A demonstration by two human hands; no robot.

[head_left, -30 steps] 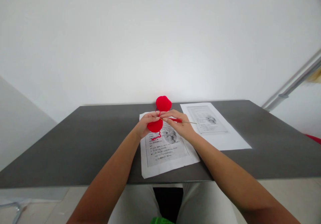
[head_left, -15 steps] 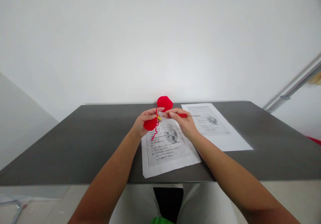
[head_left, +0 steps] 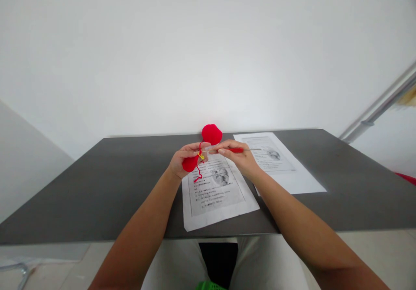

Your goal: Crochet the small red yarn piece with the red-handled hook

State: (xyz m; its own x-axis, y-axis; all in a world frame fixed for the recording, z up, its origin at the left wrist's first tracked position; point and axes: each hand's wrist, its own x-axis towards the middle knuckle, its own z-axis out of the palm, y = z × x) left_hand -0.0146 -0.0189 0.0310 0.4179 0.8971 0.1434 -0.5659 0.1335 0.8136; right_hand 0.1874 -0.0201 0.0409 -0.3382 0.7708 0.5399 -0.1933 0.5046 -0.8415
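Observation:
My left hand (head_left: 182,159) is closed around a small red crocheted piece (head_left: 189,164), held just above a printed sheet (head_left: 216,194). A loose red yarn tail hangs from the piece, and a small yellow marker (head_left: 201,156) shows at its edge. My right hand (head_left: 238,159) pinches a crochet hook with a red handle (head_left: 234,150), its metal shaft running sideways and the working tip meeting the piece. A ball of red yarn (head_left: 212,134) sits on the table behind both hands, a strand leading down to the work.
A dark grey table (head_left: 97,181) stands against a white wall. A second printed sheet (head_left: 279,164) lies to the right of the first. A metal rail (head_left: 377,112) slants at the far right. My legs in light trousers show below the table edge.
My left hand and the red piece have shifted left and turned, exposing the yellow marker. My right hand has drawn the hook slightly right and upward.

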